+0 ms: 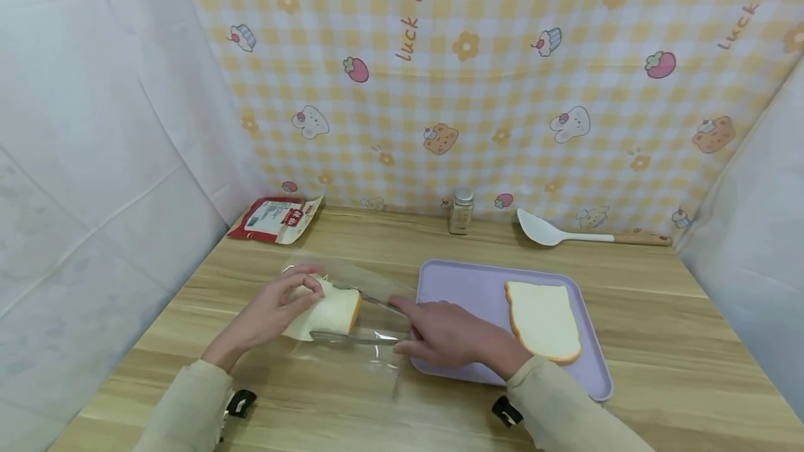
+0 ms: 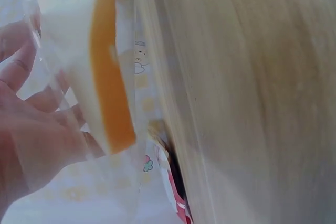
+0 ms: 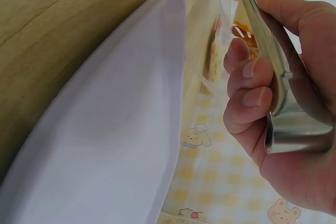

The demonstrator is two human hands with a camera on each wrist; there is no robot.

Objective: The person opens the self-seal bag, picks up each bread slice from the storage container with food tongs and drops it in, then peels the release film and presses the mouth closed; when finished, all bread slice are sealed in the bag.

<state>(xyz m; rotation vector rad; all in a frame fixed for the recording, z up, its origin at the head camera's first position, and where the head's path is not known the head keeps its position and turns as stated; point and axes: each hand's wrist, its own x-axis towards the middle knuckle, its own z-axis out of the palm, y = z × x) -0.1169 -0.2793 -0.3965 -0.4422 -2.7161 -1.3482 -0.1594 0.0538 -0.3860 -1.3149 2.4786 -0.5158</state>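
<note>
A slice of bread [image 1: 333,311] lies inside a clear plastic bag [image 1: 377,368] on the left of the table. My left hand [image 1: 276,307] holds the bag at the bread's far left side, thumb and forefinger brought together. Its fingers show behind the film and bread crust [image 2: 113,93] in the left wrist view. My right hand [image 1: 449,333] grips metal tongs [image 3: 302,127] by their bent end. Their two arms reach left into the bag, one along each side of the slice, spread apart. Whether the tips press the bread, I cannot tell.
Just right of the bag, a purple tray [image 1: 471,281] carries another bread slice [image 1: 543,319]. Along the back stand a red and white food packet [image 1: 274,220], a small seasoning jar [image 1: 461,211] and a white ladle [image 1: 546,229] with a wooden handle end.
</note>
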